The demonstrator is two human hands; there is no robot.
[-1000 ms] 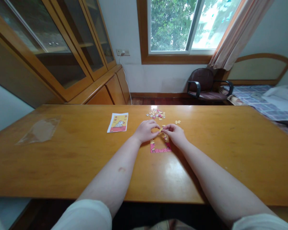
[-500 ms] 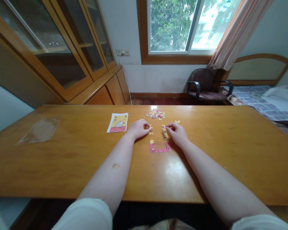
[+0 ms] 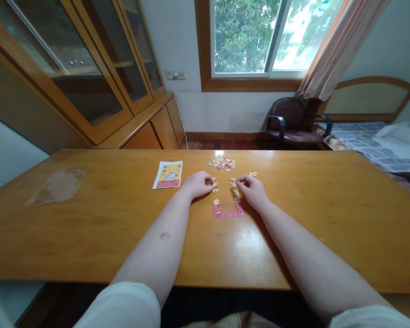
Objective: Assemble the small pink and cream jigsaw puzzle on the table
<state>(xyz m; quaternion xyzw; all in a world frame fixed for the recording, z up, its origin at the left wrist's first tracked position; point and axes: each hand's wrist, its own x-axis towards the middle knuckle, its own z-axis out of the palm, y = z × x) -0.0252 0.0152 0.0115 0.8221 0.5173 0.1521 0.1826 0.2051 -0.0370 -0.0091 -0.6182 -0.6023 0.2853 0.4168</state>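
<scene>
A partly built jigsaw frame point(image 3: 228, 210), pink along its near edge and yellow up its right side, lies on the wooden table point(image 3: 89, 228). My left hand point(image 3: 198, 183) rests with curled fingers pinching a small puzzle piece point(image 3: 215, 184) at the frame's upper left. My right hand point(image 3: 253, 189) is curled too, its fingertips pressed on the top of the frame's right strip point(image 3: 235, 189). A heap of loose pieces point(image 3: 222, 162) sits just beyond both hands, with one stray piece point(image 3: 253, 174) to its right.
A picture card point(image 3: 168, 174) lies left of my left hand. A clear plastic bag point(image 3: 56, 186) sits far left on the table. Beyond the table are glass-door cabinets point(image 3: 89, 77), a dark armchair point(image 3: 292, 120) under the window, and a bed point(image 3: 379, 141) at right.
My hands were together over the frame's top a second ago. The left hand has moved left with a small piece, and the right has stayed at the right strip.
</scene>
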